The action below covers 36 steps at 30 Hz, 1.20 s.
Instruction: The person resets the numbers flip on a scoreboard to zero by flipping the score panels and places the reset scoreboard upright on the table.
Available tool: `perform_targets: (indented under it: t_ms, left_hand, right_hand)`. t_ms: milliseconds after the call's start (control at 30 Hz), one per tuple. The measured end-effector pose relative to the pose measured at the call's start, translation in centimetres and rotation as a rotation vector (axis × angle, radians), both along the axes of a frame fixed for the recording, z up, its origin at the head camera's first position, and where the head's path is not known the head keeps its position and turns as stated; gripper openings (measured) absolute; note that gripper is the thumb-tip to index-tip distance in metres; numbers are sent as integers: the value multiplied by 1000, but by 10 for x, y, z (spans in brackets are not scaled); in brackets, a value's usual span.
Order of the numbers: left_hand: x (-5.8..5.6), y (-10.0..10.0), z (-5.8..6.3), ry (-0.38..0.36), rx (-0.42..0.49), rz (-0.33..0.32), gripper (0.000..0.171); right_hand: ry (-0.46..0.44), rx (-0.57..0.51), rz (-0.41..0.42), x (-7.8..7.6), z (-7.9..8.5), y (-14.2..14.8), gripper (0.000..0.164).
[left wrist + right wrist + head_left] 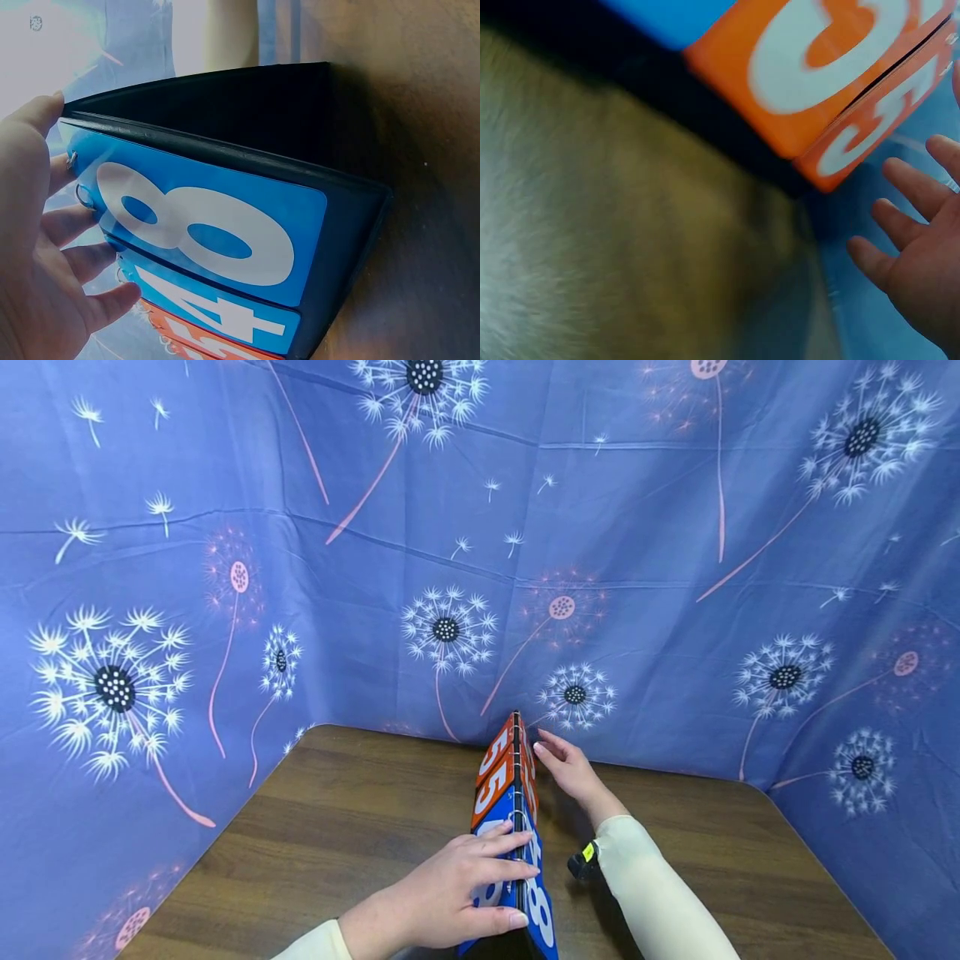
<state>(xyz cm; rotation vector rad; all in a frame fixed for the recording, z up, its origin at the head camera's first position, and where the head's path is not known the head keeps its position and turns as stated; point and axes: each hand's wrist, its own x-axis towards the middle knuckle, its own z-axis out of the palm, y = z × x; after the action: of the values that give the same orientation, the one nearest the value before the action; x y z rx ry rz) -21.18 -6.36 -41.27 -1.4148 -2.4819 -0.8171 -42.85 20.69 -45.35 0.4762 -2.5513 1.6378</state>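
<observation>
A tent-shaped flip scoreboard (517, 806) stands on the table with its ridge pointing away from me. Its ring-bound cards show white numbers: blue cards (217, 217) at the near end, orange cards (802, 75) at the far end. My left hand (457, 889) rests across the near part of the ridge, fingers spread over the rings and thumb near the end. Beside the far right side of the scoreboard, my right hand (567, 768) has its fingers loosely extended, with nothing held. In the right wrist view its fingertips (862, 251) are apart from the orange cards.
A brown wood-grain table (337, 810) lies under the scoreboard. Blue cloth (360, 610) printed with dandelions hangs behind and along the sides, close to the scoreboard's far end. A black wrist camera (581, 864) with a yellow label is on my right wrist.
</observation>
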Motion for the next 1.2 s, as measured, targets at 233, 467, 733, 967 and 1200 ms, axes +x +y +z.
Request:
perform_targets:
  t_ms: [233, 467, 733, 967, 1200]
  left_hand:
    - [0, 0, -1, 33, 4, -1, 45]
    - [0, 1, -2, 52, 4, -2, 45]
    - [-1, 1, -1, -23, 9, -8, 44]
    - [-1, 1, 0, -35, 11, -9, 44]
    - [0, 1, 0, -18, 13, -6, 45]
  right_hand:
    - [-89, 57, -6, -7, -30, 2, 61]
    - [-102, 29, -15, -13, -40, 3, 62]
    - [-135, -65, -60, -15, -46, 12, 61]
    - [-168, -116, -135, -15, -43, 14, 53]
    - [-202, -238, -195, -17, -41, 16, 32]
